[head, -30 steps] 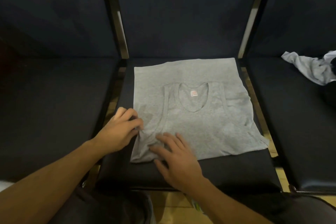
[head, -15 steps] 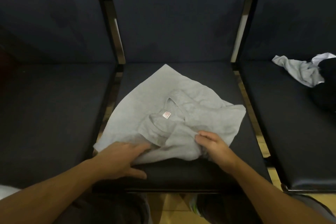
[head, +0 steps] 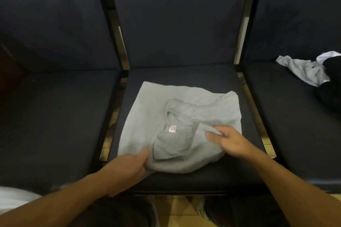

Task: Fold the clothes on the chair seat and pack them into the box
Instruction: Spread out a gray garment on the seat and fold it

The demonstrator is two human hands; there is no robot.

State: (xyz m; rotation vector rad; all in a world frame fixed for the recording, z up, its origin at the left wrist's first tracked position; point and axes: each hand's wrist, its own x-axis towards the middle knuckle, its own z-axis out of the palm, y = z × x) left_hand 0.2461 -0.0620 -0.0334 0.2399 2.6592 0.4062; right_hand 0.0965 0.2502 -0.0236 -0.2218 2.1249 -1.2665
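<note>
Your two forearms enter from the bottom of the frame, reaching up toward the centre. Your left hand (head: 129,167), at lower centre-left, grips the near left edge of the shirt (head: 177,127); the thumb lies on top of the cloth and the fingers are tucked beneath it. Your right hand (head: 230,141), just right of centre, pinches a raised fold of the same shirt between thumb and fingers.

The shirt is grey and sleeveless, and lies crumpled and partly folded on the middle seat (head: 184,177) in the centre of the frame. Its neckline faces up, with a small pink label (head: 172,128) showing just left of your right hand (the lettering is too small to read). The far left corner of the shirt lies flat, while the right side is bunched.

The seat is dark and padded, with similar seats touching it on either side. At the far right edge of the frame, on the right-hand seat, lies a loose heap of clothes (head: 311,72): a grey piece, a bit of white, and something black. Dark backrests fill the top of the frame.
</note>
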